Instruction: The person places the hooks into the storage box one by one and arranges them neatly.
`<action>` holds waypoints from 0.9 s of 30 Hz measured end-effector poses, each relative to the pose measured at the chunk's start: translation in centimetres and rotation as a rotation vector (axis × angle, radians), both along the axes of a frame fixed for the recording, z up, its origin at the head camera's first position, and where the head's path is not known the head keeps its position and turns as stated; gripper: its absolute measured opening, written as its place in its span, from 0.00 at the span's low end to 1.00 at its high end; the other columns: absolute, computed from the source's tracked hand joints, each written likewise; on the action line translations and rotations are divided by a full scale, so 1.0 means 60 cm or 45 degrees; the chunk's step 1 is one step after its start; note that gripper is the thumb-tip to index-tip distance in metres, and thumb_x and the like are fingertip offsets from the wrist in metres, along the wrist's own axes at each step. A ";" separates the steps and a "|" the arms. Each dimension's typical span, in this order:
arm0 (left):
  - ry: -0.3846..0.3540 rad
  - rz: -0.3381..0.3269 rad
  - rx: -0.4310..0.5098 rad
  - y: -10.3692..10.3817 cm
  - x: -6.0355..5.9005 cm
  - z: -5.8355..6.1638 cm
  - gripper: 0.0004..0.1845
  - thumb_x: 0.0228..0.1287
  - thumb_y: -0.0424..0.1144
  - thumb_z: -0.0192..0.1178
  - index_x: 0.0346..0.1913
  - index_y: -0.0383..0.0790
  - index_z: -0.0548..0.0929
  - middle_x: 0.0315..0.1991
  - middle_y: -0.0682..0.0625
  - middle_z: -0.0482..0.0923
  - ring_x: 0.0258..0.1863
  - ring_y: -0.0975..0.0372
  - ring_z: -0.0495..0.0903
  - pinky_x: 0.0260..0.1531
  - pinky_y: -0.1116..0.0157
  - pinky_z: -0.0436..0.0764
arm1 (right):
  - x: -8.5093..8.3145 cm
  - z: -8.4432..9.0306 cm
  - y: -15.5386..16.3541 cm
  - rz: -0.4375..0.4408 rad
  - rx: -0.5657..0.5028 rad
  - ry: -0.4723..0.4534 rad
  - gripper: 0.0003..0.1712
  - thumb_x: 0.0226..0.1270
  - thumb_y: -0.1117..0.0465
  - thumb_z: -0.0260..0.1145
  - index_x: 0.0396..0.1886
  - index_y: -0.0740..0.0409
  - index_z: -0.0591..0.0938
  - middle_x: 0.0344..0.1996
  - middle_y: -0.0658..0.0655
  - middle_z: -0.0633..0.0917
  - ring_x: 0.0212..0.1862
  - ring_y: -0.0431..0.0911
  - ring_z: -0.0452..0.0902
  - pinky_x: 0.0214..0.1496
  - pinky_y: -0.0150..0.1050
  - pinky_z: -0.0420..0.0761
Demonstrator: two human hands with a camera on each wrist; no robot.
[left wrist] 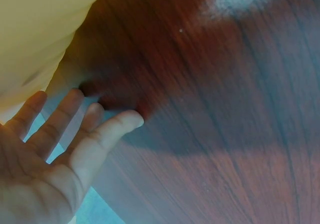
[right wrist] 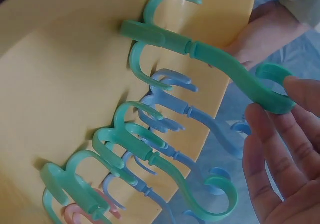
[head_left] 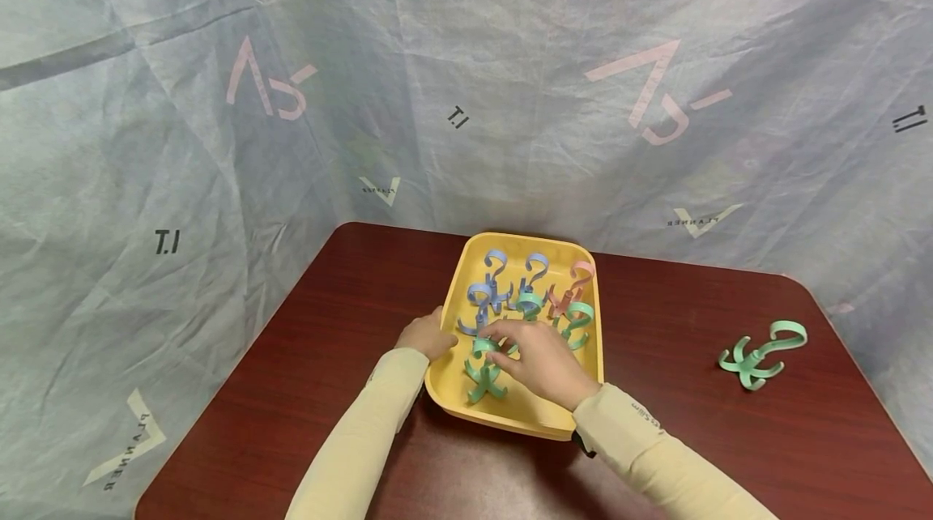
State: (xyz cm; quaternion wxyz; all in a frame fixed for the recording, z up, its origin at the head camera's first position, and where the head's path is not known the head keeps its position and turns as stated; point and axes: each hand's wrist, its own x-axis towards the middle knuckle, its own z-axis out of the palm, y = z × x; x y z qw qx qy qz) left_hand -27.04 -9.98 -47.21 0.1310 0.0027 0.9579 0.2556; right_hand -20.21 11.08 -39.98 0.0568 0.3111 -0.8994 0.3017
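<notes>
A yellow tray (head_left: 535,420) holds several plastic hangers with curved tops and splayed prongs. My right hand (head_left: 539,362) pinches the curled top of a green hanger (right wrist: 220,67) between thumb and fingers. That hanger stands upright at the tray's near left, prongs down on the tray floor. At the left rim is my left hand (head_left: 426,335), its thumb laid over the edge. The left wrist view shows that hand's fingers (left wrist: 55,126) fairly straight beside the tray's outer side. Beyond the held hanger stand two more green hangers (right wrist: 125,139), three blue ones (head_left: 496,289) and a pink one (head_left: 568,301).
Another green hanger (head_left: 754,358) lies on the dark red table (head_left: 678,317) to the right of the tray. A grey printed cloth (head_left: 466,83) hangs behind the table and along its left side.
</notes>
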 end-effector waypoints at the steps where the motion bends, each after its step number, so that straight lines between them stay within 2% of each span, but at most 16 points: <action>1: -0.003 0.003 0.005 0.000 0.001 0.001 0.32 0.66 0.42 0.64 0.72 0.38 0.70 0.48 0.39 0.84 0.42 0.50 0.82 0.47 0.52 0.79 | 0.000 0.000 0.000 0.005 0.008 0.001 0.15 0.63 0.63 0.75 0.50 0.54 0.88 0.45 0.50 0.89 0.36 0.39 0.85 0.38 0.35 0.81; 8: -0.018 0.014 0.005 0.002 0.004 0.007 0.31 0.68 0.42 0.63 0.71 0.37 0.70 0.47 0.39 0.84 0.40 0.51 0.82 0.44 0.53 0.79 | 0.005 0.002 -0.001 0.016 0.055 0.004 0.14 0.64 0.62 0.75 0.50 0.53 0.88 0.45 0.49 0.89 0.36 0.39 0.84 0.37 0.36 0.81; 14: -0.010 0.015 0.009 0.001 0.000 0.000 0.32 0.67 0.42 0.63 0.71 0.37 0.70 0.46 0.39 0.84 0.38 0.51 0.81 0.43 0.54 0.79 | 0.007 0.001 0.001 0.019 0.051 0.005 0.14 0.64 0.63 0.74 0.50 0.53 0.88 0.45 0.50 0.89 0.36 0.40 0.84 0.36 0.35 0.80; 22: -0.018 0.024 0.002 -0.001 -0.005 -0.005 0.36 0.66 0.44 0.63 0.74 0.37 0.67 0.51 0.38 0.83 0.43 0.50 0.81 0.47 0.53 0.79 | 0.011 0.002 0.010 0.048 0.028 -0.012 0.16 0.65 0.63 0.74 0.52 0.56 0.87 0.46 0.52 0.89 0.39 0.47 0.85 0.40 0.39 0.82; 27: -0.015 0.021 -0.003 -0.001 -0.005 -0.004 0.38 0.65 0.44 0.63 0.76 0.36 0.65 0.52 0.37 0.82 0.44 0.49 0.81 0.48 0.52 0.79 | 0.013 0.012 0.033 -0.015 0.024 -0.003 0.17 0.64 0.63 0.75 0.52 0.54 0.87 0.47 0.51 0.88 0.40 0.44 0.83 0.40 0.38 0.81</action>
